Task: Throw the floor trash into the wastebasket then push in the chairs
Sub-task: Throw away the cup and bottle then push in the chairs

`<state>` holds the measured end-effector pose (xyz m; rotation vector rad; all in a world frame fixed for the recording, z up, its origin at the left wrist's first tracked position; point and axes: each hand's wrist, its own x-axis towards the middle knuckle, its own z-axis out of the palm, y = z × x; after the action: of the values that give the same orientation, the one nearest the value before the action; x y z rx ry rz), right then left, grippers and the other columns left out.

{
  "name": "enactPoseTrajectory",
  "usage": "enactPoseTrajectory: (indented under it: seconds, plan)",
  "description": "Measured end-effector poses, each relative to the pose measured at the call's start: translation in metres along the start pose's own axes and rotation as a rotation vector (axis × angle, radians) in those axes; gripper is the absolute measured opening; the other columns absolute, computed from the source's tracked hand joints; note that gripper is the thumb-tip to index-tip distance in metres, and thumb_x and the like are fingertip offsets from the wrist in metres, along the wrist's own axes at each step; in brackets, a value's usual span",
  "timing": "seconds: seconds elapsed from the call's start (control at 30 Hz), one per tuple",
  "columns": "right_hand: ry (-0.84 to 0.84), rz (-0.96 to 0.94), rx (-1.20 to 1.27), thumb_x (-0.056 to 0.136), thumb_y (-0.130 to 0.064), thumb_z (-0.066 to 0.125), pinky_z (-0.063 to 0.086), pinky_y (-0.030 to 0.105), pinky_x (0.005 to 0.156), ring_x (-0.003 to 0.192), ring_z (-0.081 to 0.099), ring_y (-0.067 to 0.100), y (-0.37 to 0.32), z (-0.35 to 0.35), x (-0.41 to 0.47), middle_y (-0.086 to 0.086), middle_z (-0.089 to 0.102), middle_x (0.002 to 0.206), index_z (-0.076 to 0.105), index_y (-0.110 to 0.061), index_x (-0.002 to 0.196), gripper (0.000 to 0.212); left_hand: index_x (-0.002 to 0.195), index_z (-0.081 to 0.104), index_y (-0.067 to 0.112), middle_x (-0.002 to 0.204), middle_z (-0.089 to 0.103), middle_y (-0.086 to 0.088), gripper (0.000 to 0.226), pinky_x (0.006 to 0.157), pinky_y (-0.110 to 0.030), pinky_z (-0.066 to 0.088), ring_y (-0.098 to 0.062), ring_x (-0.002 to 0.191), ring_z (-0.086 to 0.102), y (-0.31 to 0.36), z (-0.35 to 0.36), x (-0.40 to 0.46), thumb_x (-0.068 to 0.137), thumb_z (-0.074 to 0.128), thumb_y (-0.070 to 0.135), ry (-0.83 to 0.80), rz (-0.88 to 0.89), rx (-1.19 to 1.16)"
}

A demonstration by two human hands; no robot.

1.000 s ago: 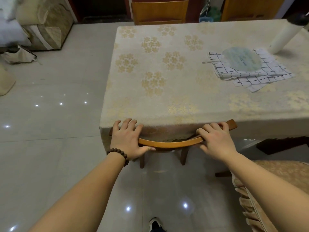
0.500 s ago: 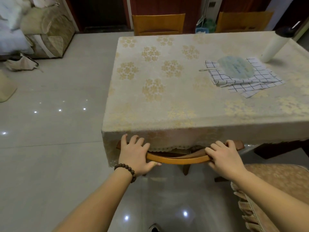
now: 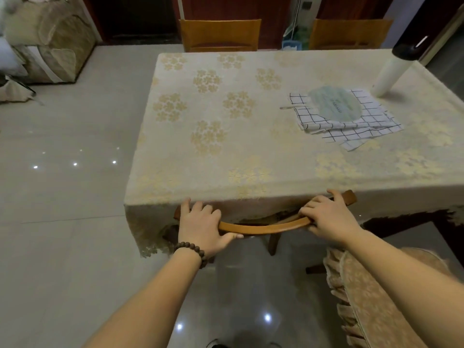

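A wooden chair [image 3: 266, 228] stands tucked under the near edge of the table [image 3: 226, 146], only its curved top rail and a leg showing below the cream floral cloth. My left hand [image 3: 202, 226] grips the rail's left end, thumb under it, a bead bracelet on the wrist. My right hand [image 3: 329, 219] grips the rail's right end. The chair's seat is hidden under the cloth. No floor trash or wastebasket is in sight.
A second chair with a frilled beige cushion [image 3: 376, 297] stands out from the table at lower right. Two wooden chairs [image 3: 221, 33] [image 3: 349, 32] sit at the far side. A checked cloth with a fan [image 3: 334, 106] and a white bottle [image 3: 391, 74] lie on the table.
Both hands have kept their grip on the rail. The chair sits a little deeper under the cloth, and the view has tilted up to show more of the far chairs.
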<state>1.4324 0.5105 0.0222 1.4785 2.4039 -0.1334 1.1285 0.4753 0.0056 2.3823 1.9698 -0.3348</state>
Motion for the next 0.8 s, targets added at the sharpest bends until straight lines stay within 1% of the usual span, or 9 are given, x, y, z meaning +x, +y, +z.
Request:
enactPoseTrajectory:
  seconds: [0.1,0.17,0.23,0.33,0.43,0.53,0.6,0.7,0.8]
  plan:
    - [0.133,-0.035,-0.018,0.074,-0.047,0.064,0.029,0.061,0.101,0.088,0.061,0.022,-0.005,0.014,-0.002,-0.011,0.066,0.083,0.065,-0.032,0.087,0.020,0.081,0.066,0.026,0.085,0.067,0.006,0.081,0.100,-0.050,0.030,-0.022,0.090,0.058,-0.007,0.010,-0.009,0.068,0.017,0.090,0.138,0.007,-0.058]
    - [0.196,-0.052,-0.018,0.071,-0.049,0.063,0.033,0.062,0.099,0.080,0.060,0.021,-0.007,0.019,-0.001,-0.010,0.064,0.074,0.064,-0.031,0.080,0.020,0.065,0.062,0.023,0.069,0.064,0.005,0.078,0.089,-0.047,0.036,-0.023,0.074,0.058,-0.010,0.018,-0.013,0.070,0.020,0.089,0.225,0.018,-0.064]
    - [0.194,-0.056,-0.014,0.074,-0.053,0.052,0.029,0.062,0.102,0.083,0.060,0.020,-0.007,0.016,0.004,-0.010,0.064,0.076,0.064,-0.032,0.082,0.025,0.061,0.060,0.022,0.064,0.061,0.005,0.077,0.086,-0.046,0.037,-0.022,0.069,0.057,-0.013,0.022,-0.012,0.071,0.021,0.088,0.254,0.021,-0.069]
    - [0.184,-0.061,0.004,0.076,-0.057,0.039,0.023,0.060,0.107,0.093,0.059,0.021,-0.010,0.015,0.011,-0.010,0.066,0.084,0.065,-0.032,0.087,0.038,0.062,0.063,0.023,0.064,0.061,0.006,0.078,0.091,-0.049,0.035,-0.023,0.071,0.058,-0.021,0.022,-0.005,0.070,0.023,0.089,0.246,0.047,-0.068]
    - [0.214,-0.047,0.027,0.076,-0.057,0.045,0.017,0.061,0.109,0.111,0.057,0.022,-0.014,0.019,0.015,-0.007,0.068,0.107,0.065,-0.031,0.108,0.045,0.077,0.070,0.021,0.082,0.068,0.002,0.081,0.098,-0.054,0.032,-0.027,0.089,0.061,-0.033,0.024,0.003,0.067,0.029,0.090,0.215,0.059,-0.031]
    - [0.211,-0.008,0.016,0.075,-0.068,0.034,0.014,0.061,0.110,0.125,0.050,0.022,-0.019,0.022,0.018,-0.005,0.061,0.127,0.054,-0.031,0.129,0.068,0.108,0.070,0.021,0.115,0.066,-0.004,0.091,0.104,-0.058,0.026,-0.031,0.114,0.057,-0.036,0.025,0.005,0.066,0.029,0.091,0.167,0.047,0.006]
    - [0.206,0.003,0.003,0.074,-0.074,0.024,0.012,0.060,0.111,0.129,0.045,0.022,-0.021,0.021,0.017,-0.004,0.057,0.133,0.048,-0.032,0.135,0.078,0.126,0.061,0.025,0.134,0.057,-0.004,0.101,0.108,-0.059,0.020,-0.030,0.129,0.046,-0.033,0.020,0.005,0.065,0.016,0.093,0.108,0.014,0.028]
    - [0.165,0.017,-0.026,0.074,-0.075,0.016,0.003,0.058,0.113,0.139,0.030,0.021,-0.022,0.016,0.015,-0.004,0.043,0.146,0.032,-0.033,0.144,0.083,0.145,0.034,0.033,0.155,0.029,-0.001,0.113,0.113,-0.058,0.002,-0.027,0.145,0.016,-0.030,0.010,0.003,0.058,-0.004,0.093,0.014,-0.021,0.057]
    - [0.131,0.047,-0.020,0.081,-0.074,0.033,-0.001,0.058,0.114,0.142,0.020,0.023,-0.026,0.016,0.016,-0.002,0.034,0.150,0.024,-0.034,0.146,0.077,0.150,0.014,0.035,0.161,0.007,-0.002,0.104,0.114,-0.059,-0.005,-0.027,0.147,-0.004,-0.029,0.005,0.005,0.063,0.010,0.093,-0.086,-0.041,0.033]
